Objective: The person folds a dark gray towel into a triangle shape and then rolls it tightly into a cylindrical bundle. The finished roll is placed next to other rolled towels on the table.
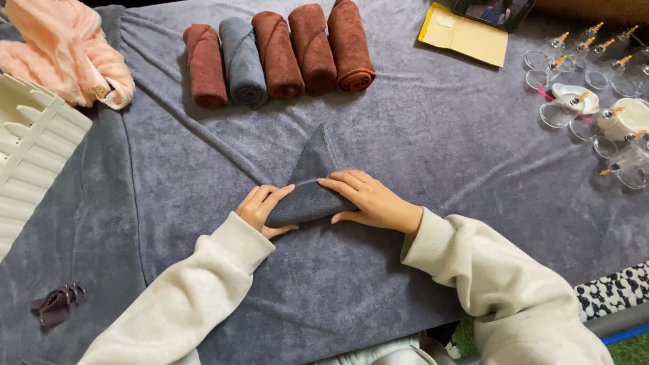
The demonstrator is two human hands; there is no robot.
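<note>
A small dark grey towel (314,169) lies on the grey bed cover (439,149), partly rolled, with its far end tapering to a point. My left hand (262,208) grips the left end of the roll. My right hand (368,199) lies over the right end, fingers pressing on top. At the back stands a row of rolled towels (277,57): several brown ones and one grey one (242,62), side by side.
A pink cloth (67,51) and a white slatted basket (34,145) sit at the left. A yellow envelope (463,34) lies at the back right. Several clear glass cups (588,81) cluster at the right. A dark hair clip (57,303) lies at the front left.
</note>
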